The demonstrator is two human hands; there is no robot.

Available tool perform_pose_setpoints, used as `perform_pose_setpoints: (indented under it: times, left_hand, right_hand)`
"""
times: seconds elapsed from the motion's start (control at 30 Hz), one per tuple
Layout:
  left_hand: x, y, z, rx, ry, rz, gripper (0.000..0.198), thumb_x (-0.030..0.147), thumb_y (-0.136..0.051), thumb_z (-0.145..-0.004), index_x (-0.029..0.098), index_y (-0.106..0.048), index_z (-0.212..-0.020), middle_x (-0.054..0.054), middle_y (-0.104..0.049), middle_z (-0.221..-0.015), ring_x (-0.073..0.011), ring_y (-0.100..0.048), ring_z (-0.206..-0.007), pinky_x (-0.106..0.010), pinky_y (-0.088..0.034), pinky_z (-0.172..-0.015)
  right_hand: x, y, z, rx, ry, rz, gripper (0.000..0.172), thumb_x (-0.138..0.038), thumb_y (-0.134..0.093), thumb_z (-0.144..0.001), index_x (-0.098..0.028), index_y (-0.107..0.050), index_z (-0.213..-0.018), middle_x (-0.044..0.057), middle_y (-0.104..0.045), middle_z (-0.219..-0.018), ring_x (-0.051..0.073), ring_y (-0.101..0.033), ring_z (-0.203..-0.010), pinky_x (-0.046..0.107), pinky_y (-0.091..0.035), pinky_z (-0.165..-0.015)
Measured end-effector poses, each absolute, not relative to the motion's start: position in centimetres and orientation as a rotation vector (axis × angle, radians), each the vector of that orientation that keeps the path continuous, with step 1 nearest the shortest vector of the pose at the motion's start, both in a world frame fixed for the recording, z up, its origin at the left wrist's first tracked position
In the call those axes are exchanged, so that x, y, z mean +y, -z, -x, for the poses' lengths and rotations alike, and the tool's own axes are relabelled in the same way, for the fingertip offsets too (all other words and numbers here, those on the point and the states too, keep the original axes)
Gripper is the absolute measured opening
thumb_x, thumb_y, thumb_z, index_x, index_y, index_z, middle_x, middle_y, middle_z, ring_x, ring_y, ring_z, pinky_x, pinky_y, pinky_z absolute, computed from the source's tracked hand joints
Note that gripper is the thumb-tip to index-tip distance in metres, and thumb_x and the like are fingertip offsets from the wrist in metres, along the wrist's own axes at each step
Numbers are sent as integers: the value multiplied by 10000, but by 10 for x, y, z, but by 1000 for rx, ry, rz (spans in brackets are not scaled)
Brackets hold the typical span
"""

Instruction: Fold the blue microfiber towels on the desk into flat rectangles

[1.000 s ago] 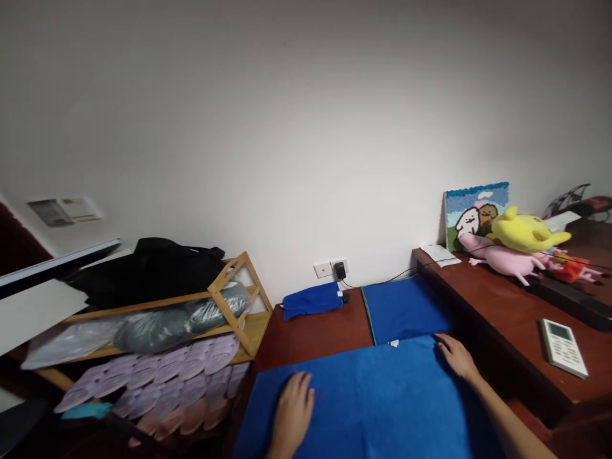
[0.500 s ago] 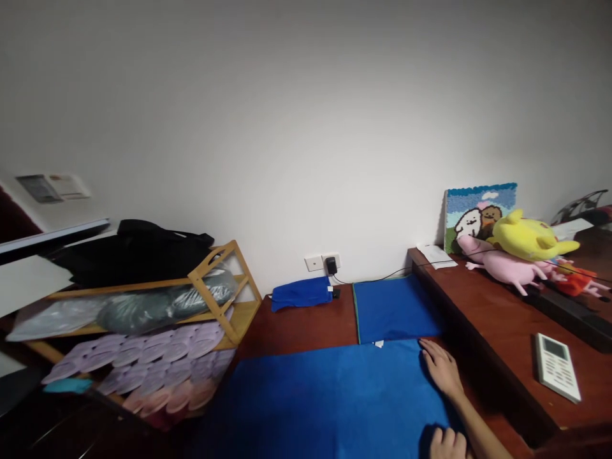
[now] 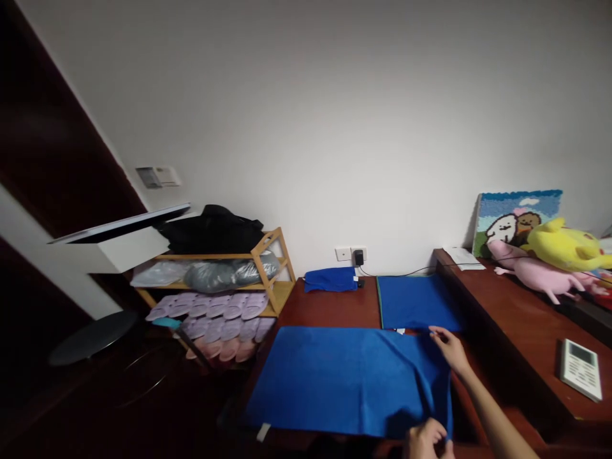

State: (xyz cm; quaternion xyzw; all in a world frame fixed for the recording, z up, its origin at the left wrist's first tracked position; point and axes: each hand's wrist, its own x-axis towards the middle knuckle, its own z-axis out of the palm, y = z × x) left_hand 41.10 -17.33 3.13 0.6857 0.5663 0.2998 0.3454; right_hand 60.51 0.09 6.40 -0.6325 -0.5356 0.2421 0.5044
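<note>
A large blue towel [image 3: 344,376] lies spread on the low wooden surface [image 3: 329,309] in front of me. My right hand [image 3: 449,348] pinches its far right corner, fingers closed on the cloth. My left hand [image 3: 428,441] sits at the bottom edge of the view, gripping the near right corner, which is lifted a little so the right edge folds up. A second blue towel [image 3: 415,303] lies flat just behind, and a small folded blue towel [image 3: 331,279] rests by the wall socket [image 3: 351,255].
A raised wooden ledge [image 3: 516,325] on the right carries a white remote [image 3: 580,370], plush toys [image 3: 554,258] and a woven picture [image 3: 514,213]. On the left stands a bamboo rack [image 3: 224,287] with slippers and bags, beside a dark round stool [image 3: 90,335].
My left hand has crossed from the towel's left half to its near right corner. The right edge is now lifted. The view has pulled back and swung left.
</note>
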Motion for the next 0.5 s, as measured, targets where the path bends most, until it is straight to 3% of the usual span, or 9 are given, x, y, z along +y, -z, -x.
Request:
perform_pose_setpoints:
  times: [0.1, 0.2, 0.33, 0.5]
  left_hand:
    - [-179, -60, -355, 1401, -898, -1700, 67, 341, -718, -753, 286, -696, -784, -23, -750, -724, -212, -705, -685, -279, -552, -664]
    - [-182, -79, -296, 1321, -1076, -1634, 207, 459, -700, -823, 254, -676, -813, -27, -713, -706, -191, -676, -673, -264, -544, -661]
    - [-182, -100, -218, 1315, -1293, -1414, 447, 673, -617, -858, 236, -601, -764, 6, -633, -620, -167, -631, -613, -248, -517, -614]
    - [-181, -134, -113, 1468, -1350, -1275, 512, 743, -620, -822, 237, -580, -762, -1, -665, -676, -202, -688, -711, -268, -535, -682]
  right_hand:
    - [16, -96, -564, -1399, -593, 1439, 480, -535, -548, -757, -215, -772, -1038, 84, -780, -1028, 251, -716, -904, 406, -578, -846]
    - [37, -129, -513, -1527, -605, 1353, 374, -415, -527, -760, -244, -777, -980, 66, -756, -1148, 238, -698, -1016, 390, -559, -908]
    - [67, -166, -430, -1708, -636, 1251, 339, -351, -473, -811, -234, -765, -937, 67, -775, -1044, 232, -709, -999, 398, -542, -944]
    - [92, -191, -314, -1983, -631, 1117, 286, -237, -522, -812, -211, -739, -997, 82, -759, -1091, 219, -694, -1028, 366, -512, -975]
